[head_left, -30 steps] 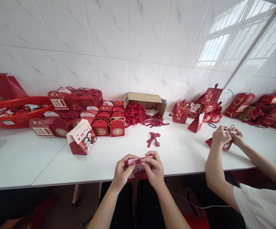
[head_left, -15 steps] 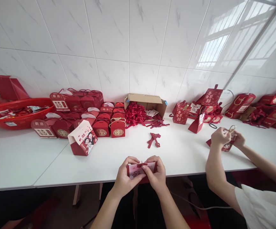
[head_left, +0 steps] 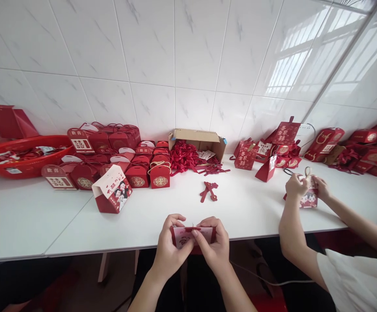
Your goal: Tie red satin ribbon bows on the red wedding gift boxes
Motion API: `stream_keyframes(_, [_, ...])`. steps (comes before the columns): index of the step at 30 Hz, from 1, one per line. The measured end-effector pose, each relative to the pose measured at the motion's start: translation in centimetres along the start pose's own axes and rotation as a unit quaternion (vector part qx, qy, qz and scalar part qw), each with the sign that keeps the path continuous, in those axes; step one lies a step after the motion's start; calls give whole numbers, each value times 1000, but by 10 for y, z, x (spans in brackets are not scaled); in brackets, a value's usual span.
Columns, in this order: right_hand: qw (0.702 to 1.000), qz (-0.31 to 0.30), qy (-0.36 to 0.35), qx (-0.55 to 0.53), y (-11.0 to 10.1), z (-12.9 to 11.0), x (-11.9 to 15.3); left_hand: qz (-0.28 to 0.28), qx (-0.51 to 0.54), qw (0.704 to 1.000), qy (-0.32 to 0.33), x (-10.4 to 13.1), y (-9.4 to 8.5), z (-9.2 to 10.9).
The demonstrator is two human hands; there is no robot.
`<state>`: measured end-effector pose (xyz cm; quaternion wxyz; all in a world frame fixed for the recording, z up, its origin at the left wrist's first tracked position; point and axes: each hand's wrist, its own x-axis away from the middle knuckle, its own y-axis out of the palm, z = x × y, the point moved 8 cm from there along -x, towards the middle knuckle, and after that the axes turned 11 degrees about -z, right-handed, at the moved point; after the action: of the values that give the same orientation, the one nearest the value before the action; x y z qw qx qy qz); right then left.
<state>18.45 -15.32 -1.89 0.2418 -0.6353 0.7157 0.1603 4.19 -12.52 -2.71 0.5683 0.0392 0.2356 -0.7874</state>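
At the table's front edge, a small red and white printed gift box is held between my two hands. My left hand is closed around its left side, the thumb pressed on the printed face. From the right, my right hand grips the other side, its thumb at the middle of the top edge. A thin tip sticks up there between the fingers; I cannot make out what it is. Just beyond my hands lie crossed red paper strips. A finished-looking gift box with a cartoon couple stands to the left.
Several red gift boxes stand in rows at the left, beside a red basin. A cardboard box spills red ribbons. On the right, a co-worker's hands hold a similar box near more red boxes.
My thumbs have shifted slightly on the gift box, and both hands stay closed on it. The co-worker's box has turned so its printed face shows more.
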Motion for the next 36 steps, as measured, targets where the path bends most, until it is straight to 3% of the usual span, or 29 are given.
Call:
stream_keyframes(9, [998, 1, -6, 55, 4, -5, 5, 39, -22, 998, -49, 1, -4, -5])
stream_keyframes(17, [998, 41, 17, 53, -6, 1, 6, 77, -122, 989, -24, 11, -16, -2])
stream_keyframes(22, [997, 56, 41, 41, -15, 4, 5, 24, -96, 990, -101, 22, -13, -21])
stream_keyframes(30, [989, 100, 100, 33, -22, 4, 5, -29, -157, 987, -6, 25, -14, -17])
stream_keyframes(33, [990, 71, 110, 43, -23, 4, 3, 20, -166, 985, 31, 29, -31, -6])
stream_keyframes(36, [993, -39, 84, 70, -16, 0, 0, 66, -125, 989, 44, 32, -54, 10])
